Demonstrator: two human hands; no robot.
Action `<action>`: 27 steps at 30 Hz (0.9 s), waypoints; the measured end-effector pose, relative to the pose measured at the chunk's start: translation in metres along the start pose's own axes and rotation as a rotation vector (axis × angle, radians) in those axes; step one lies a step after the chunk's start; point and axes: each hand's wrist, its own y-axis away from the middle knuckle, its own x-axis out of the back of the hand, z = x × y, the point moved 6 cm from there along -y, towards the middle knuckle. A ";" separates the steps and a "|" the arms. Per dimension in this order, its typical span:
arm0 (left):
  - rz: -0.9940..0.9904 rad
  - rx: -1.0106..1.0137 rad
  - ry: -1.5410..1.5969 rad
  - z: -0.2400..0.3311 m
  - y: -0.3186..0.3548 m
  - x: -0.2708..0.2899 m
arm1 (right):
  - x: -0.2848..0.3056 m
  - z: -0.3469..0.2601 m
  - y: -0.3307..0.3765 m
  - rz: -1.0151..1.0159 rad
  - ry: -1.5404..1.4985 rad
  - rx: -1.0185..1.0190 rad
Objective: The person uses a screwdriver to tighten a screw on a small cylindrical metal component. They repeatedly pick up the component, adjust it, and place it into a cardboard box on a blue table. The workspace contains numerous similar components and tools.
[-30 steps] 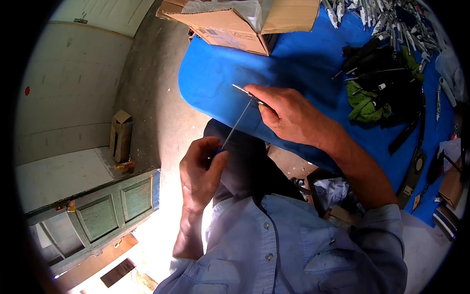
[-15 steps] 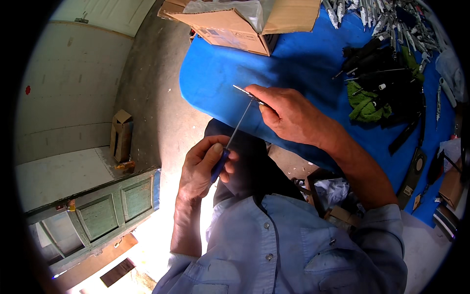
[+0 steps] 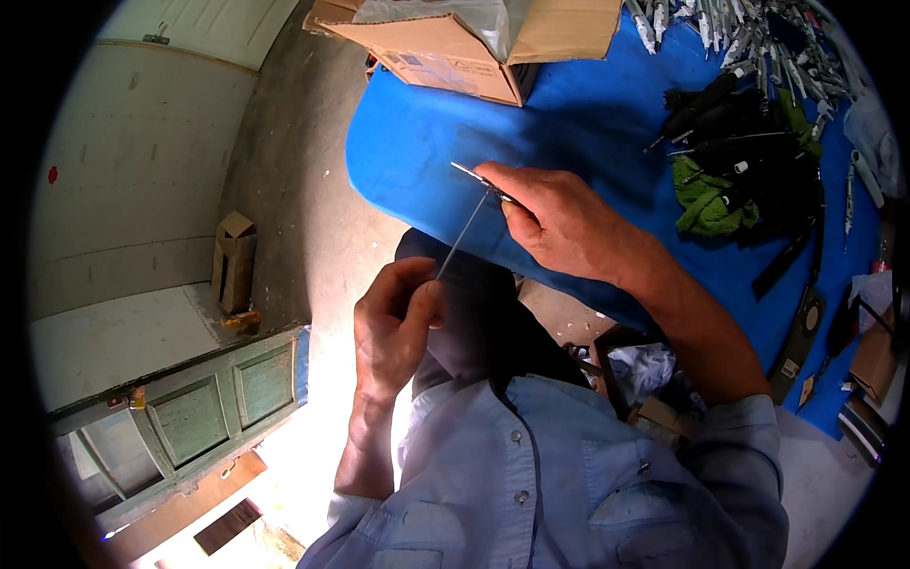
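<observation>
My blue table (image 3: pixel 578 123): open cardboard box (image 3: pixel 474 38) at far edge, green cloth (image 3: pixel 706 199) among black parts (image 3: pixel 749 152), pile of grey metal pieces (image 3: pixel 749 28) at far right.

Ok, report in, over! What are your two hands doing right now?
Left hand pinches thin rod's lower end. Right hand grips its top over blue table. Nothing between them.

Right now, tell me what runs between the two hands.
In the head view, a thin metal rod spans the gap: the left hand pinches its lower end, the right hand its upper end, above the blue table.
</observation>
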 end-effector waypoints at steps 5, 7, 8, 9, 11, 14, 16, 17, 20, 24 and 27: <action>-0.128 0.094 0.233 -0.007 -0.007 0.000 | -0.001 -0.002 -0.002 0.015 -0.018 0.027; -0.158 0.195 0.334 -0.010 -0.009 -0.002 | -0.001 -0.002 -0.002 0.035 -0.024 0.047; -0.164 0.199 0.352 -0.011 -0.010 -0.004 | 0.000 -0.001 -0.002 0.045 -0.026 0.048; -0.169 0.203 0.370 -0.011 -0.011 -0.006 | 0.001 -0.001 -0.002 0.055 -0.029 0.050; -0.143 0.209 0.348 -0.010 -0.012 -0.006 | 0.004 0.003 -0.002 0.033 -0.065 -0.033; -0.042 0.165 0.243 -0.002 -0.010 -0.003 | 0.007 0.005 -0.003 0.021 -0.101 -0.093; 0.036 0.070 0.196 0.005 -0.013 -0.001 | 0.009 0.006 -0.003 0.024 -0.121 -0.131; 0.070 0.042 0.193 0.014 -0.015 -0.003 | 0.010 0.007 -0.002 0.028 -0.132 -0.159; 0.137 -0.050 0.162 0.027 -0.031 -0.019 | 0.011 0.007 0.001 0.049 -0.112 -0.170; 0.205 -0.126 0.160 0.028 -0.052 -0.041 | 0.011 0.001 -0.004 0.015 -0.161 -0.162; 0.215 -0.127 0.075 0.026 -0.061 -0.051 | 0.011 0.001 -0.003 0.042 -0.141 -0.138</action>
